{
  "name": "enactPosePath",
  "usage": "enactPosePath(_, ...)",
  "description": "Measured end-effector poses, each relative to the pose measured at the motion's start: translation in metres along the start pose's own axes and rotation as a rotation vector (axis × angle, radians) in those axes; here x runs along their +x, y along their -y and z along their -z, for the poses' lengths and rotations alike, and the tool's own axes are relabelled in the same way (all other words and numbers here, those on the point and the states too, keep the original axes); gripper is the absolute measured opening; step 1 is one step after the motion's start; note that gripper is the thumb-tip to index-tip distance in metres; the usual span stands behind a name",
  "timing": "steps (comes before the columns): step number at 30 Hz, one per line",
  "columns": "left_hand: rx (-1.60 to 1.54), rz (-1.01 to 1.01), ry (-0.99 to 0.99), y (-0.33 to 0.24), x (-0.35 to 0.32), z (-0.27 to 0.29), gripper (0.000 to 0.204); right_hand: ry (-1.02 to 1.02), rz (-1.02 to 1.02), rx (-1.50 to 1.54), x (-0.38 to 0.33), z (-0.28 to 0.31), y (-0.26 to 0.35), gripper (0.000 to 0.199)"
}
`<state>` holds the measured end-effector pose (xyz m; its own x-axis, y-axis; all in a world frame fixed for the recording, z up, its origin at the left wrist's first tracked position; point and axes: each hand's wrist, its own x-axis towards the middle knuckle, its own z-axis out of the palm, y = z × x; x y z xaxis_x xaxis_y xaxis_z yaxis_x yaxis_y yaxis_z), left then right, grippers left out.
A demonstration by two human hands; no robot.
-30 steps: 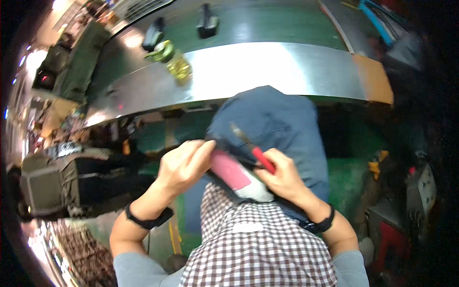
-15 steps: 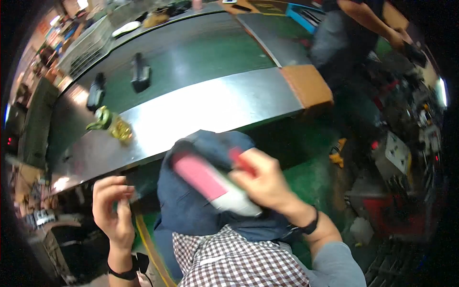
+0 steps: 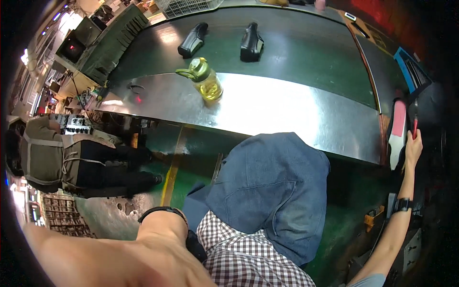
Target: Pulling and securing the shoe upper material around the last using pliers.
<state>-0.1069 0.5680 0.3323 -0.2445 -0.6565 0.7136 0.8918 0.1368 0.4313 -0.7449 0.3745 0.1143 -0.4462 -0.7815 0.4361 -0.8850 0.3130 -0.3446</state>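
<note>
My right hand (image 3: pixel 414 146) is stretched out to the far right, its fingers closed round the red handle (image 3: pixel 415 125) of a slim tool. A thin tip extends beyond the handle. Right beside the fingers is a long shoe insole (image 3: pixel 398 125), pink in the middle and white at the near end. Whether the hand also touches the insole cannot be made out. Very near the camera at the lower left looms my left hand (image 3: pixel 110 256), with a black band at its wrist; its fingers are not visible. Dark blue cloth (image 3: pixel 277 182) covers my lap.
A metal-edged bench (image 3: pixel 296 100) crosses in front, bearing two black shoes (image 3: pixel 193 40) and a yellow-green bottle (image 3: pixel 206 83). A blue tray (image 3: pixel 409 69) lies at the right. To the left a co-worker (image 3: pixel 71 158) stands turned away. A grey crate (image 3: pixel 186 6) is at the back.
My right hand has swung from over my lap to the far right with the red-handled tool; the insole is there too. My left hand has come close to the camera. The view has turned.
</note>
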Motion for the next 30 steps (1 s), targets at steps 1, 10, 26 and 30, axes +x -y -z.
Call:
enactPosePath(1, -0.087, -0.004, 0.023, 0.004, 0.001, 0.008, 0.03, -0.126, 0.003, -0.052, 0.006, -0.006, -0.023, 0.033)
enactPosePath(10, 0.685, -0.951, -0.722, -0.078, 0.024, 0.112, 0.021, -0.023, -0.155, 0.074, 0.0, -0.066, -0.036, 0.046)
enactPosePath(26, 2.074, 0.849, -1.003, 0.197, 0.096, 0.479, 0.118, 0.523, -0.562, 1.866, -0.299, 0.007, 0.26, 0.043)
enactPosePath(30, 2.312, 0.846, -0.902, 0.223, 0.107, 0.503, 0.123, 0.451, -0.561, 1.853, -0.31, -0.013, 0.223, 0.032)
